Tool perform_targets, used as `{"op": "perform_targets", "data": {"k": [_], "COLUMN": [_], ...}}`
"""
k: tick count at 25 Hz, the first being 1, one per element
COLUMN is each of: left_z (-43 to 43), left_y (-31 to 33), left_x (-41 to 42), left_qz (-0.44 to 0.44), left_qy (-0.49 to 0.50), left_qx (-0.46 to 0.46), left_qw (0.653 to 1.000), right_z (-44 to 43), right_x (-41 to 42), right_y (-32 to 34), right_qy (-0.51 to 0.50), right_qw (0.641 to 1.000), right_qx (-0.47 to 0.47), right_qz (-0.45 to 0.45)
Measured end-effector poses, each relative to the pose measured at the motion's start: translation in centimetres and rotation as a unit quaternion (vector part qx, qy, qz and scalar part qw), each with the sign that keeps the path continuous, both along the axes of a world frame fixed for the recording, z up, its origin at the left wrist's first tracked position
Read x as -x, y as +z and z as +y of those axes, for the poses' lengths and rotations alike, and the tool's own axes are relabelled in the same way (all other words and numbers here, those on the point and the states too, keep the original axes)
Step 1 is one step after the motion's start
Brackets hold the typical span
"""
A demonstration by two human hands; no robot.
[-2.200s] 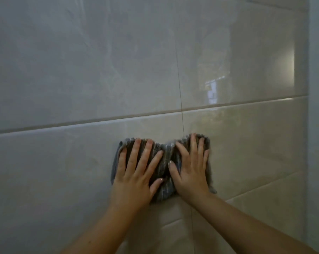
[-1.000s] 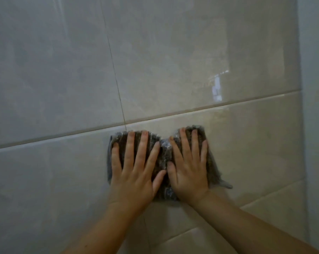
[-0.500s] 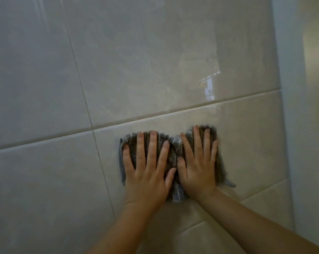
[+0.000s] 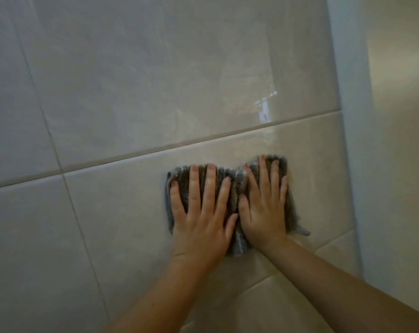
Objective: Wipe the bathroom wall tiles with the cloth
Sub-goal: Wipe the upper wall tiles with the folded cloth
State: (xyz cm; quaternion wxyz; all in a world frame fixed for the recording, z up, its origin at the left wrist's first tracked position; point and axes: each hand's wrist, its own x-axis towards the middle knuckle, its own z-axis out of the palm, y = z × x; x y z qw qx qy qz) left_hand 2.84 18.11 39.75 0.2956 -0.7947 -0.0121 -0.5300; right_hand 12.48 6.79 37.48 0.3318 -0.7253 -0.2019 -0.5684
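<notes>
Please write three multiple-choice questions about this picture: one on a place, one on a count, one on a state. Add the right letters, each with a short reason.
1. Where is the cloth relative to the horizontal grout line?
A. above it
B. just below it
C. across it

2. How many hands press on the cloth?
A. none
B. one
C. two

3. How are the fingers held?
A. straight and spread
B. curled into fists
C. pinching a corner

Answers:
1 B: its top edge sits under the line.
2 C: the left hand and the right hand both lie flat on it.
3 A: all of them lie extended on the fabric.
</notes>
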Motion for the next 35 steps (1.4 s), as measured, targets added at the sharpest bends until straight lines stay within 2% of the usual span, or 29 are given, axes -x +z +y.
{"op": "perform_targets", "data": {"k": [3, 7, 10, 13, 17, 20, 22, 30, 35], "left_z": [-1.2, -5.0, -6.3, -5.9, -6.6, -8.6, -10.0, -12.8, -12.1], "left_y": [2.4, 5.7, 2.3, -0.7, 4.8, 9.2, 9.6, 4.9, 1.1], "left_x": [-1.0, -4.5, -5.0, -4.0, -5.2, -6.8, -8.0, -10.9, -10.0], "left_qz": [-0.004, -0.046, 0.012, 0.051, -0.002, 0.001, 0.01, 0.035, 0.066], "left_qy": [0.008, 0.03, 0.003, -0.046, -0.042, -0.022, 0.004, -0.001, -0.009], "left_qx": [-0.02, 0.04, 0.021, -0.003, -0.021, 0.0, 0.001, -0.007, -0.027], "left_qw": [1.0, 0.998, 1.0, 0.998, 0.999, 1.0, 1.0, 0.999, 0.997], "right_z": [-1.7, -4.9, -5.6, -5.2, -6.8, -9.7, -11.1, -13.4, -12.8], "right_x": [-1.5, -4.7, -5.4, -4.7, -6.0, -8.3, -9.7, -11.5, -11.1], "right_y": [2.7, 6.7, 2.3, -1.4, 4.8, 9.5, 10.0, 5.5, 0.6], "right_qy": [0.0, 0.006, -0.009, -0.008, -0.004, 0.013, 0.001, 0.003, -0.01], "right_qw": [0.999, 1.0, 0.998, 0.999, 0.999, 0.999, 0.999, 0.996, 0.995], "right_qx": [0.049, -0.008, -0.047, -0.013, 0.041, 0.006, -0.007, -0.054, -0.063], "right_qz": [-0.009, 0.019, 0.033, 0.044, 0.016, 0.041, 0.045, 0.078, 0.078]}}
